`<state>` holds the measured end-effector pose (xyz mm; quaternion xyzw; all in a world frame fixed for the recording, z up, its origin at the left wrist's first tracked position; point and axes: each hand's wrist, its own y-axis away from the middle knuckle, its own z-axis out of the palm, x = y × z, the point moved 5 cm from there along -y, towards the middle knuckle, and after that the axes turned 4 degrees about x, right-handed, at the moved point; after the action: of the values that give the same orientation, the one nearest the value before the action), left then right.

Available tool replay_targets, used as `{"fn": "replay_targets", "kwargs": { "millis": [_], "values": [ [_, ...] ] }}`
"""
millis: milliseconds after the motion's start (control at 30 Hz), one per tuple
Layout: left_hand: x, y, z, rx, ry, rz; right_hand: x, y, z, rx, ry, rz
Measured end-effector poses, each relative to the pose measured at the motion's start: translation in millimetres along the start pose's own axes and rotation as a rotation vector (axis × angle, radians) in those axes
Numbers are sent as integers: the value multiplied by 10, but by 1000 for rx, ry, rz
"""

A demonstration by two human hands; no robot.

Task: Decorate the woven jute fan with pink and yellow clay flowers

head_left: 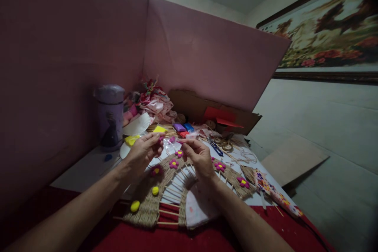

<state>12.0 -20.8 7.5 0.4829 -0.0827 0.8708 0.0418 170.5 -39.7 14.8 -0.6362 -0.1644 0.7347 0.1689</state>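
Observation:
Above a fan-shaped weaving (144, 208) of twine on thin sticks, both my hands are raised, fingers pinched. A bit of magenta clay (161, 139) shows between the fingertips of my left hand (144, 150). My right hand (199, 157) pinches a smaller magenta piece (180, 142). Between them, behind, more magenta clay (172, 139) lies in clear plastic. Several magenta clay flowers (174, 164) with yellow centres sit along the woven band. Toward its left end are two plain yellow clay discs (135, 206). Whitish fabric with pink marks (197, 208) covers the fan's inner part.
A purple lidded canister (110, 118) stands at the left. Behind the hands lie purple (179, 127) and blue clay packs (188, 127), plus blue-handled scissors (215, 147). A flower-patterned wrapped item (274, 193) rests at the right edge. Pink panels (206, 55) rise behind.

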Motion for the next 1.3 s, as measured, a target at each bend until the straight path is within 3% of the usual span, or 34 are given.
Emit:
{"fn": "replay_targets", "kwargs": {
  "millis": [167,333,567,833,1033,1200,1300],
  "values": [
    [-114,6,51,-116,-120,-27,51,49,48,-23,55,38],
    [-135,71,118,-182,-276,3,53,130,97,-34,171,-21],
    [-135,76,108,-134,-354,47,44,176,173,-118,133,-13],
    [-143,100,135,-143,-390,44,57,156,140,-26,79,45],
    [-146,86,120,-157,-347,23,38,158,147,-54,86,50],
    [-182,76,97,-176,-278,-41,2,167,109,-6,219,-33],
    [-222,84,101,-195,-286,-68,-51,191,125,-25,351,-153]
  ]
}}
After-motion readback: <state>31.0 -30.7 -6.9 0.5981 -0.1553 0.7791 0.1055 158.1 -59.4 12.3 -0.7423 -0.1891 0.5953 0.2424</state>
